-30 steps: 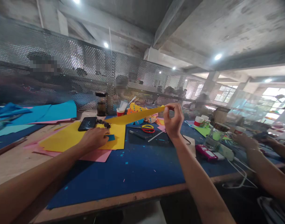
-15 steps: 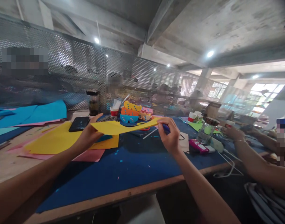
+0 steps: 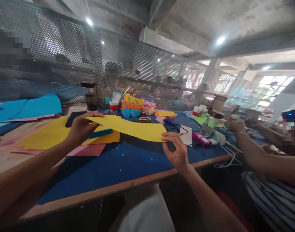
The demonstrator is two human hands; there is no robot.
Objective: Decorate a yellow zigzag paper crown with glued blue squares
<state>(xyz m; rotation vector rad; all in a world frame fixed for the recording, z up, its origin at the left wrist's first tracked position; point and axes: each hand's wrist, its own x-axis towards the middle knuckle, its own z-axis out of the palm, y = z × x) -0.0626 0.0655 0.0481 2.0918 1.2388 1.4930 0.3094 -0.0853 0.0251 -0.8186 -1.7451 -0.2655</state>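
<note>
A long yellow paper strip (image 3: 135,128) is stretched in the air between my two hands, above the blue table mat. My left hand (image 3: 83,125) pinches its left end, and my right hand (image 3: 176,148) grips the right end between thumb and fingers. Beneath the left hand lie a yellow sheet (image 3: 46,135), an orange sheet (image 3: 111,138) and pink sheets (image 3: 91,149). A blue piece (image 3: 101,133) shows just under the strip. Beyond the strip rest yellow-and-red handled scissors (image 3: 144,120) and a dark blue corded tool (image 3: 169,121).
Folded paper bands with dots (image 3: 131,106) stand at the back beside a red-and-white cup (image 3: 114,105) and a dark jar (image 3: 90,98). A black phone (image 3: 71,118) lies left. To the right are a glass jar (image 3: 208,124), a magenta device (image 3: 201,139) and a co-worker's arm (image 3: 255,151).
The strip has turned so its broad face shows more, with its right end lower. My left hand has come over its end. The camera view has tilted down slightly.
</note>
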